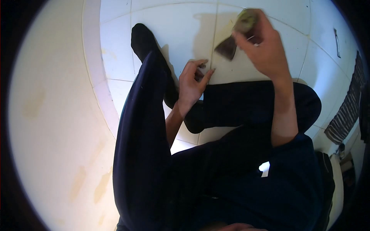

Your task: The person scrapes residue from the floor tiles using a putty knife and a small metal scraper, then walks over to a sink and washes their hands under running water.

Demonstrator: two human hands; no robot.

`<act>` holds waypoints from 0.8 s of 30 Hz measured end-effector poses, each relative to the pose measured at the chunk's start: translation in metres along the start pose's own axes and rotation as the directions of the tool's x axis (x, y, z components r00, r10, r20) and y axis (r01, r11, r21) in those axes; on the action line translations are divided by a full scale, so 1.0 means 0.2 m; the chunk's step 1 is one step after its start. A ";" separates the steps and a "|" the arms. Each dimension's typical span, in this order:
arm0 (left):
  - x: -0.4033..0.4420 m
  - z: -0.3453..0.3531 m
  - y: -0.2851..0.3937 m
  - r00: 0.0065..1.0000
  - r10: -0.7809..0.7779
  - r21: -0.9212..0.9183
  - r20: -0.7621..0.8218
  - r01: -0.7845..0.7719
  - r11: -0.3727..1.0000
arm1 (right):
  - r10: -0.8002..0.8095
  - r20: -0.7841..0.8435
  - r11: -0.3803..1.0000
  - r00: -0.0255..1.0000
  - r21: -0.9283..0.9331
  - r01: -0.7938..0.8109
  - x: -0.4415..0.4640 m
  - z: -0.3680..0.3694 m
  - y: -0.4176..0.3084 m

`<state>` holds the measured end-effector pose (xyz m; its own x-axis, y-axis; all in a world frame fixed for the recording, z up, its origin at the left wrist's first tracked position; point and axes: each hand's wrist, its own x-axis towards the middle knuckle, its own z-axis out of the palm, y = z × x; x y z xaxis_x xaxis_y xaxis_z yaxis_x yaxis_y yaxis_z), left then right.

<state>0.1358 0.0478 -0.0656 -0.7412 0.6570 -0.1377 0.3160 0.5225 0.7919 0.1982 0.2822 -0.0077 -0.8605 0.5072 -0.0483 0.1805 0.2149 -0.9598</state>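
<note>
My right hand (266,48) is closed on a short tool with a greenish rounded end and a dark flared end (226,48). It looks like a brush or scraper, but motion blur hides its exact kind. The flared end points down and left above the white tiled floor (246,71). Lower and to the left, my left hand (194,79) hovers near the floor between my legs. Its thumb and fingers are curved and apart, with nothing plain to see between them. Dark shading near the fingertips is unclear.
My legs in dark trousers (239,102) are bent around the work spot, with a black-socked foot (142,40) at upper left. A thin metallic strip (337,43) lies on the tiles at right, near a striped cloth (347,107). A pale stained wall (58,115) rises at left.
</note>
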 end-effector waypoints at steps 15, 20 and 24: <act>-0.01 -0.02 0.01 0.992 0.014 0.065 0.124 -0.022 0.998 | 0.006 -0.324 1.000 0.946 -0.004 -0.008 0.04 -0.03 0.09; -0.01 -0.01 0.00 0.990 0.063 0.085 0.123 -0.074 0.994 | 0.113 -0.035 0.989 0.993 0.096 -0.109 -0.01 0.02 0.05; -0.01 -0.01 -0.01 0.988 0.096 0.094 0.117 -0.107 0.990 | 0.014 -0.285 1.000 0.958 -0.010 -0.017 0.02 0.00 0.07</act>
<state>0.1358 0.0442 -0.0662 -0.6329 0.7632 -0.1303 0.4476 0.4980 0.7427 0.1972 0.2862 -0.0209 -0.6866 0.7268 0.0195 0.1999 0.2144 -0.9561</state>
